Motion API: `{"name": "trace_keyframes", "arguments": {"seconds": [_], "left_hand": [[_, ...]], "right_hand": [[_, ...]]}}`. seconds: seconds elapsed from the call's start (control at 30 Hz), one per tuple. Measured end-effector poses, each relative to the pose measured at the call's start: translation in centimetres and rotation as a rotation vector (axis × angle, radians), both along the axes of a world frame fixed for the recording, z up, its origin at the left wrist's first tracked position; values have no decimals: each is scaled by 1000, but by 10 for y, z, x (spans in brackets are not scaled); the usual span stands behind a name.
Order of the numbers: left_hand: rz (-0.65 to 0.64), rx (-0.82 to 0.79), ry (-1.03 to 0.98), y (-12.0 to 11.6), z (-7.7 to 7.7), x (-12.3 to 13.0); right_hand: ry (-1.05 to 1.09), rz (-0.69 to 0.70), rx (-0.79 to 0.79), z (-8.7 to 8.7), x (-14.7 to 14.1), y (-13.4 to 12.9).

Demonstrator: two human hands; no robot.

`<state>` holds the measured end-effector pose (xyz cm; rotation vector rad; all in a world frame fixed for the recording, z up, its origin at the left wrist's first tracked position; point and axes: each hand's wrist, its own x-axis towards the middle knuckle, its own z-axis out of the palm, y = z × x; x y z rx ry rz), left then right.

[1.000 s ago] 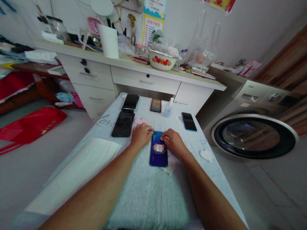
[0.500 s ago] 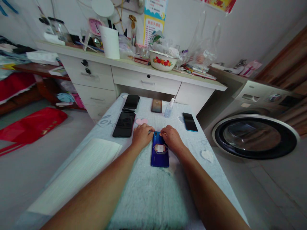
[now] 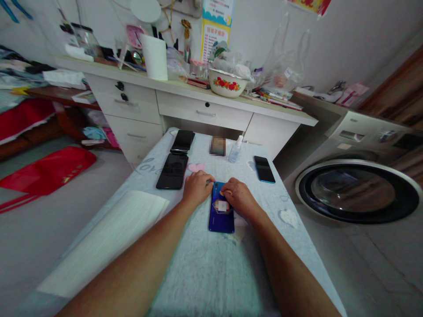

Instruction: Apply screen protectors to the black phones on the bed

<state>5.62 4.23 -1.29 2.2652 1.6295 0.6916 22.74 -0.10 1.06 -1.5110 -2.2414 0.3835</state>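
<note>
A blue smartphone (image 3: 220,223) lies back side up on the cloth-covered table, its lower end toward me. A printed sticker with a pale square (image 3: 222,205) is on its back. My left hand (image 3: 197,188) has its fingers bent against the phone's upper left corner; a small dark grey spot shows by the fingertips, too small to name. My right hand (image 3: 238,194) is over the phone's upper right part, fingers pinched together and touching the back above the sticker. Whatever the pinch holds is hidden.
Dark phones lie at left (image 3: 172,171), far left (image 3: 183,141) and right (image 3: 264,169). A clear spray bottle (image 3: 235,150) stands near a blurred-out flat item (image 3: 218,146). A white sheet (image 3: 109,242) covers the left front. A desk (image 3: 205,112) and washing machine (image 3: 357,187) stand beyond.
My right hand has shifted slightly down and inward over the phone's back, closer to the sticker. The left hand stays at the corner. The whole view has moved a little.
</note>
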Motion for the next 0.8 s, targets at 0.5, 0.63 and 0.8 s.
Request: {"name": "trace_keyframes", "arguments": {"seconds": [0.5,0.63,0.8], "left_hand": [[0,9,-8,1,-2,0],[-1,10,-21,1,-1,0],[1,-10,-14,-1,1,-1]], "right_hand": [[71,212,-50,12,-5,-9],[69,246,-55,12,-7,-11],[51,323,-80,11,-12,-12]]}}
